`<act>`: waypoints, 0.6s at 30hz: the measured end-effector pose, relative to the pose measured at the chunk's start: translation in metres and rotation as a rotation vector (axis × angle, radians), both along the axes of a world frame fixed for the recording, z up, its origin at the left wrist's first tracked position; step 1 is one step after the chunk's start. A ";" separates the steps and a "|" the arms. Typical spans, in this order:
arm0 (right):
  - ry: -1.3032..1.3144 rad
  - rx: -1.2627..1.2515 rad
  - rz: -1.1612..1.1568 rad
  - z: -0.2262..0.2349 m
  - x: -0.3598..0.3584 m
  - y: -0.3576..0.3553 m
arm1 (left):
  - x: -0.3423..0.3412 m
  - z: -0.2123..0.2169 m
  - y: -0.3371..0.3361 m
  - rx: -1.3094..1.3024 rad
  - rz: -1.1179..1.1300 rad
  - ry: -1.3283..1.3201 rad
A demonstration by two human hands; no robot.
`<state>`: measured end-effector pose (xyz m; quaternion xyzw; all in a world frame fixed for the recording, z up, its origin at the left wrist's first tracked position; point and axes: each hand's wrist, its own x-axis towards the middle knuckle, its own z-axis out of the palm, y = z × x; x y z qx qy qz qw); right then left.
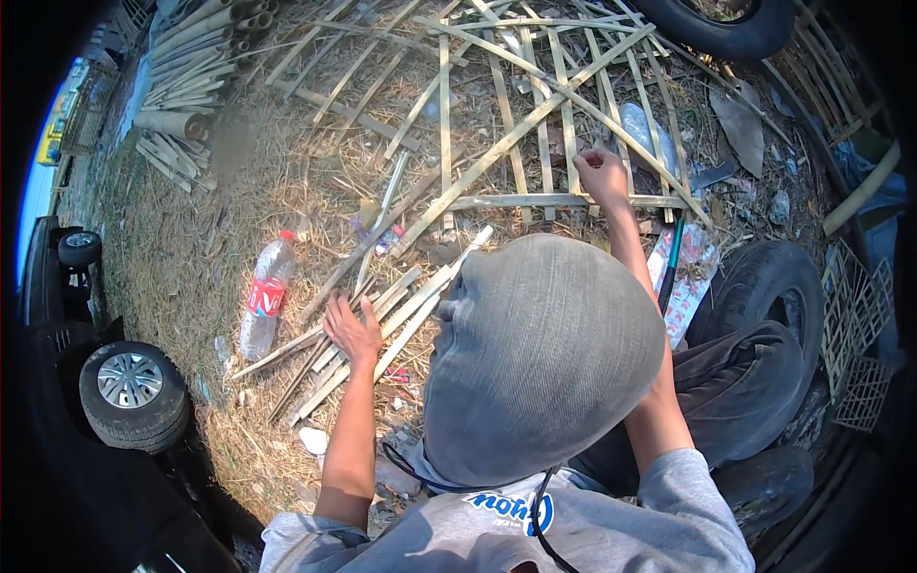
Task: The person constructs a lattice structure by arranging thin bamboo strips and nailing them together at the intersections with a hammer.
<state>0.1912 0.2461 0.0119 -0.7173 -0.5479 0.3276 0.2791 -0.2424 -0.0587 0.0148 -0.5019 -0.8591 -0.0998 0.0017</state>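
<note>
A lattice of split bamboo strips (566, 124) lies on the ground ahead of me, with two long strips crossing over the upright ones. My right hand (604, 179) is at its near crosspiece (506, 201), fingers curled and pressed together; whatever may be between them is hidden. To the left, my left hand (351, 329) rests with fingers spread on a pile of loose bamboo strips (406, 320), not wrapped round any of them. A long tool with a teal and black handle (674, 256) lies beside my right forearm. My grey cap (549, 358) covers the middle of the view.
A plastic bottle with a red cap and label (266, 298) lies left of the pile. Tyres lie at right (764, 286) and far right (731, 33). Bamboo poles (196, 53) are stacked far left, near a vehicle's wheel (134, 396). Woven lattice pieces (855, 315) stand at right.
</note>
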 end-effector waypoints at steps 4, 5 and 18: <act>0.063 -0.034 -0.003 0.022 -0.034 -0.028 | -0.005 -0.003 0.000 0.038 -0.005 0.020; 0.048 0.020 -0.003 0.018 -0.032 -0.031 | -0.001 -0.002 0.001 0.038 -0.006 -0.005; -0.548 0.159 -0.076 -0.013 -0.048 -0.049 | -0.002 -0.001 0.002 -0.024 0.005 0.007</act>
